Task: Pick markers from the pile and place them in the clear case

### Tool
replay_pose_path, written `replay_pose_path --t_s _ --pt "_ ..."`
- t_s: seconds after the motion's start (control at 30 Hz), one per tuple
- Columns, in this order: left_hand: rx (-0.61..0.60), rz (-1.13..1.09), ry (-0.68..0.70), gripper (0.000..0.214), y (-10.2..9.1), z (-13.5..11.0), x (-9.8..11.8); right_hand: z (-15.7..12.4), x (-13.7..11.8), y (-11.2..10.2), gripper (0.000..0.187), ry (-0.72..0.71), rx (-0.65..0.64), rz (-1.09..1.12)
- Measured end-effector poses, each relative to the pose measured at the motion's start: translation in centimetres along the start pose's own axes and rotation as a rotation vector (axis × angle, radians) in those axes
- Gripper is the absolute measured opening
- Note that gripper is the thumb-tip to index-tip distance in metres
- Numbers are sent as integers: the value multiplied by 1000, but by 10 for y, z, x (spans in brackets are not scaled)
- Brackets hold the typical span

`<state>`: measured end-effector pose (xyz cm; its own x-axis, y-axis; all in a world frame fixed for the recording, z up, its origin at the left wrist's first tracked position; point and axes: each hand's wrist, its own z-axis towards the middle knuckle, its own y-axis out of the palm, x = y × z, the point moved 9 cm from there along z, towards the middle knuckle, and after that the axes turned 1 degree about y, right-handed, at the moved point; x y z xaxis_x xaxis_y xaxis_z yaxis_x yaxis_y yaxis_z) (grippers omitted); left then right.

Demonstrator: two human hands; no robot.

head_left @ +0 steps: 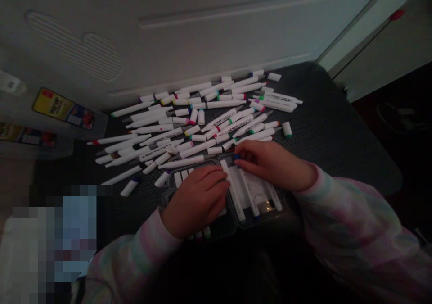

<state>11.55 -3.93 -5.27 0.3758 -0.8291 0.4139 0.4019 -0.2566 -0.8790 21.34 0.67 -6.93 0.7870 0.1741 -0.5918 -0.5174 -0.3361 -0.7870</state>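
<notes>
A clear plastic marker case point(270, 214) lies on the dark table in front of me, with a few white markers point(234, 193) laid in it. My left hand point(197, 198) rests flat on the case's left half, fingers stretched over several markers. My right hand point(270, 162) sits at the case's far edge, fingertips pinched on a blue-capped marker point(237, 157). Beyond the case sprawls a loose pile of several white markers point(202, 124) with coloured caps.
The dark table point(330, 128) ends at the right, with floor and a white door frame point(364, 29) beyond. A white wall panel point(202, 34) backs the table. Clear boxes with yellow labels point(57, 108) stand at the left. A loose cap point(286, 129) lies right of the pile.
</notes>
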Motion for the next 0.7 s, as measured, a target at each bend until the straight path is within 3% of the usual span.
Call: replay_pose_path --t_s 0.4,0.7 --pt "-228 28 94 38 14 0 14 0 -5 2 18 -48 0 -41" --pt "-278 56 33 36 23 0 11 -1 -8 0 20 -53 5 -25"
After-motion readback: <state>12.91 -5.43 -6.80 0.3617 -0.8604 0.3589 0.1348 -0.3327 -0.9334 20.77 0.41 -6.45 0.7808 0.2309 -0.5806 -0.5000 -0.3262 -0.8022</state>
